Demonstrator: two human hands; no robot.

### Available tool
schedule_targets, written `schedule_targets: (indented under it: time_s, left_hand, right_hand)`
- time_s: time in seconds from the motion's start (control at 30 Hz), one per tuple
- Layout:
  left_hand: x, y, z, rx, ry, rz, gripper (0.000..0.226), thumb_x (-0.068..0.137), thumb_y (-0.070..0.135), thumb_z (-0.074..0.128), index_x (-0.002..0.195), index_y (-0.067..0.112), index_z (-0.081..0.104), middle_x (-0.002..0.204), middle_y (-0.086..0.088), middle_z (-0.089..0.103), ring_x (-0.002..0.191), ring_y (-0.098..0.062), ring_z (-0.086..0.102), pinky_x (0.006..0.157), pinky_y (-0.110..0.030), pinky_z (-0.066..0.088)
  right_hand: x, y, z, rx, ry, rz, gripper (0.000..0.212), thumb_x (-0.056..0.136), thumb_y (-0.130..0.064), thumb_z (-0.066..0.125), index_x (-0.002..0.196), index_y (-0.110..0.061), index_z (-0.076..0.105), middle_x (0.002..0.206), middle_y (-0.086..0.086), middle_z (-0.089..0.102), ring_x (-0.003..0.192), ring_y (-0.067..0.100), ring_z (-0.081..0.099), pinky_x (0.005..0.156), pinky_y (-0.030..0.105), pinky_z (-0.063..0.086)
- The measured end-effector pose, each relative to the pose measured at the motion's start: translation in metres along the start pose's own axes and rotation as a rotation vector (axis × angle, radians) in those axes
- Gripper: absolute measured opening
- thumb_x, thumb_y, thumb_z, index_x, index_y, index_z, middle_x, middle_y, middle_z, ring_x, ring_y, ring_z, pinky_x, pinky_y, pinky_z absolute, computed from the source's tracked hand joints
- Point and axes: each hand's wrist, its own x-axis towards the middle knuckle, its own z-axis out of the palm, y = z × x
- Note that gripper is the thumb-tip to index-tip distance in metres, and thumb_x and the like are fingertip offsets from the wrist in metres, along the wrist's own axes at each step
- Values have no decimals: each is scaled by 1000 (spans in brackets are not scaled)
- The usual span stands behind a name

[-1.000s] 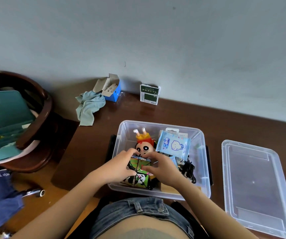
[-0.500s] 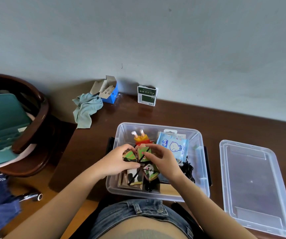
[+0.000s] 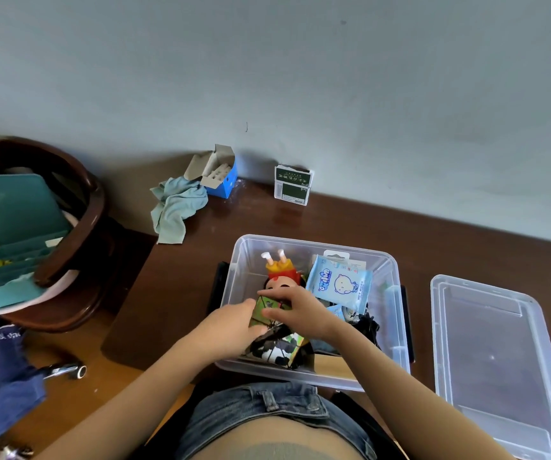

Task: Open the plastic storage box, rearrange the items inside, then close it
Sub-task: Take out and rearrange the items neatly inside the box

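Note:
The clear plastic storage box [image 3: 396, 330] stands open on the brown table in front of me. Its clear lid [image 3: 496, 360] lies flat on the table to the right. Both hands are inside the box on a folding puzzle cube with green and panda pictures [image 3: 279, 350]. My left hand [image 3: 234, 327] grips its left side and my right hand [image 3: 300, 313] grips its top, fingers curled over it. Behind the cube lies a red-haired doll [image 3: 280, 277], feet toward the wall. A blue wet-wipes pack [image 3: 338, 282] leans at the back right, above a black tangle of cord [image 3: 365, 327].
At the wall stand a green-and-white box [image 3: 292, 185], an open blue carton [image 3: 217, 174] and a teal cloth [image 3: 176, 207]. A dark wooden chair [image 3: 78, 227] with a teal case [image 3: 8, 224] sits left. A metal tool [image 3: 66, 371] lies on the lower surface.
The puzzle cube was being turned and refolded between both hands; it now sits lower in the box's front left, with my right hand moved over its top.

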Motion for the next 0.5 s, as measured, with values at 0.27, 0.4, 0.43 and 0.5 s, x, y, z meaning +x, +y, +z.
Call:
schedule_targets:
  time_s: [0.27,0.4,0.43,0.5]
  left_hand:
    - [0,-1,2,221,320,14,34,95,22,52,128,24,45,117,1,49,101,-19,56,77,-32,51]
    - [5,-12,-1,177,397,134,45,93,21,55,136,28,43,132,7,44,120,-13,43,90,-30,47]
    - [7,-13,-2,183,384,164,45,94,20,54,137,28,44,135,8,44,123,-12,42,96,-31,43]
    - [10,-15,-4,210,321,208,42,96,20,49,137,28,45,139,10,44,123,-11,46,104,-33,34]
  right_hand:
    - [6,-8,19,16,-57,-126,26,95,-14,52,119,-13,63,104,-9,64,97,5,57,91,25,45]
    - [-2,-5,1,148,142,-24,25,98,-14,47,113,-13,67,101,-9,64,97,4,59,93,26,46]
    - [-6,-1,-4,105,185,5,25,98,-16,48,113,-14,67,103,-8,65,96,5,60,91,28,48]
    - [-16,6,-11,-25,190,83,25,97,-20,49,116,-18,66,106,-3,68,90,8,62,86,30,52]
